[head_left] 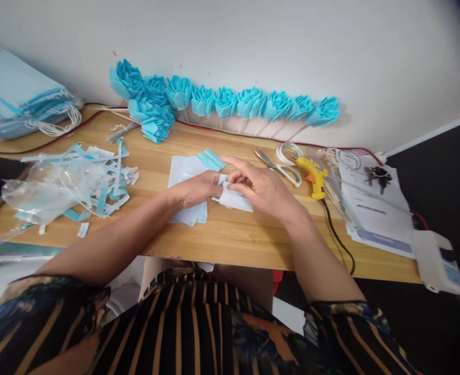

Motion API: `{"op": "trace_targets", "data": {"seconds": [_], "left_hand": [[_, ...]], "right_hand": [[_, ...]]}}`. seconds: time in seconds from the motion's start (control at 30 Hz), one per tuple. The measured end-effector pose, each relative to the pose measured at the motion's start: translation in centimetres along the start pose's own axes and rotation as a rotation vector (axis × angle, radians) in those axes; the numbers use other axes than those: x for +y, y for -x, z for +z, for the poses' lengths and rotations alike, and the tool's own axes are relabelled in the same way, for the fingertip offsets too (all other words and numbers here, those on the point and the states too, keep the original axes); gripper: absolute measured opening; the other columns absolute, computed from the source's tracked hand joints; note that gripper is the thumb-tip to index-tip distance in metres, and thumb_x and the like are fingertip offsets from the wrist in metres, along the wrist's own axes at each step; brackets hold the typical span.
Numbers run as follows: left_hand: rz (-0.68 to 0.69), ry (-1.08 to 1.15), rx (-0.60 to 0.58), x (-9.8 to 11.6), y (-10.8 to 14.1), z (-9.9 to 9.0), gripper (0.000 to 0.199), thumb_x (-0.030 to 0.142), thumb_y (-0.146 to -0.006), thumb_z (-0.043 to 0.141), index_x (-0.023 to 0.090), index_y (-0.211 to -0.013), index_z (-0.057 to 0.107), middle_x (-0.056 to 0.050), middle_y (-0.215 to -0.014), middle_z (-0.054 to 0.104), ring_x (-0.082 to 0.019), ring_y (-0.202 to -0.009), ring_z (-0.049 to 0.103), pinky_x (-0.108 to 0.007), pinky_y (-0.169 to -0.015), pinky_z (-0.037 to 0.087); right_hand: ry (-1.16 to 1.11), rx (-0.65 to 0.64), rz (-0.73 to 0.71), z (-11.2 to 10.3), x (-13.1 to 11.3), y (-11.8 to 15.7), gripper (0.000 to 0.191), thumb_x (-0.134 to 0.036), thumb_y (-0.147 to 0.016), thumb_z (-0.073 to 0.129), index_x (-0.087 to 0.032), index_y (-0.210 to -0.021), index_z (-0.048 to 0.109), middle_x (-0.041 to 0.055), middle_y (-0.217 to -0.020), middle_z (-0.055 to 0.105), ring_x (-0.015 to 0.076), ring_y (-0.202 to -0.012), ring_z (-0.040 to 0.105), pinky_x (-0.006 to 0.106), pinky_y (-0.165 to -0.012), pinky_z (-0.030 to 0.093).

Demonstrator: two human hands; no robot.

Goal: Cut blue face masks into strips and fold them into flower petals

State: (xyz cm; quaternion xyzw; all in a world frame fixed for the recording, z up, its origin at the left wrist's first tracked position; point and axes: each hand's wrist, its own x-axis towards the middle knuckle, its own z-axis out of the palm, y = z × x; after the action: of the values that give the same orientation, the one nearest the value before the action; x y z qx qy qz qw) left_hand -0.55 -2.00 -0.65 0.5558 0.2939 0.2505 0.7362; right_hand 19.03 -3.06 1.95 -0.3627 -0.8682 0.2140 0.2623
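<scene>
Both hands meet over the middle of the wooden table. My left hand (199,190) has its fingertips closed on the left side of a folded white fabric piece (235,200). From the other side, my right hand (263,188) pinches the same piece between thumb and bent fingers, its index finger stretched out. Part of the fold is hidden by the fingers. Under and beside my left hand lie several pale fabric sheets (183,169), with a small blue fabric piece (211,160) at their upper right corner.
Blue fabric flowers (249,102) on sticks lean along the wall. To the right are scissors (279,167), a tape roll (289,152), a yellow glue gun (314,177) with its cord and papers (374,208). Leftward lie fabric scraps (115,182), a plastic bag (54,182) and stacked masks (19,94).
</scene>
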Motion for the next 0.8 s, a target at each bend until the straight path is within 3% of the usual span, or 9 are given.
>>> {"op": "trace_targets", "data": {"seconds": [0.13,0.33,0.57,0.8], "left_hand": [[-0.035,0.170,-0.112,0.3,0.3,-0.4,0.032,0.025,-0.066,0.075,0.014,-0.096,0.073,-0.012,-0.093,0.074,-0.028,-0.101,0.069,-0.037,-0.083,0.057],[-0.046,0.164,-0.191,0.2,0.6,-0.8,0.036,0.037,-0.072,0.080,0.016,-0.100,0.073,-0.014,-0.104,0.074,-0.030,-0.114,0.066,-0.038,-0.089,0.058],[0.002,0.123,-0.168,0.1,0.3,-0.3,0.032,0.032,-0.075,0.080,0.013,-0.099,0.072,-0.015,-0.108,0.073,-0.029,-0.109,0.068,-0.039,-0.087,0.060],[0.091,0.133,-0.101,-1.7,-0.5,-0.6,0.030,0.039,-0.087,0.070,0.013,-0.103,0.071,-0.014,-0.109,0.074,-0.024,-0.099,0.071,-0.037,-0.084,0.060]], "right_hand": [[0.025,0.033,0.009,-0.1,0.0,0.0,0.057,-0.019,-0.093,0.061,-0.037,-0.146,0.051,-0.0018,-0.099,0.077,0.0191,-0.085,0.070,0.034,-0.083,0.055],[0.004,0.068,0.016,-0.1,-0.2,0.0,0.053,-0.023,-0.093,0.064,-0.035,-0.144,0.054,-0.0013,-0.099,0.078,0.0175,-0.082,0.071,0.030,-0.080,0.055],[0.036,0.095,0.011,0.2,-0.1,-0.1,0.052,-0.019,-0.093,0.061,-0.033,-0.143,0.056,-0.0006,-0.097,0.078,0.0168,-0.082,0.072,0.030,-0.080,0.055],[0.057,0.128,-0.050,0.6,0.1,-0.2,0.047,-0.021,-0.096,0.057,-0.033,-0.141,0.057,-0.0009,-0.102,0.076,0.0169,-0.086,0.071,0.032,-0.084,0.055]]}}
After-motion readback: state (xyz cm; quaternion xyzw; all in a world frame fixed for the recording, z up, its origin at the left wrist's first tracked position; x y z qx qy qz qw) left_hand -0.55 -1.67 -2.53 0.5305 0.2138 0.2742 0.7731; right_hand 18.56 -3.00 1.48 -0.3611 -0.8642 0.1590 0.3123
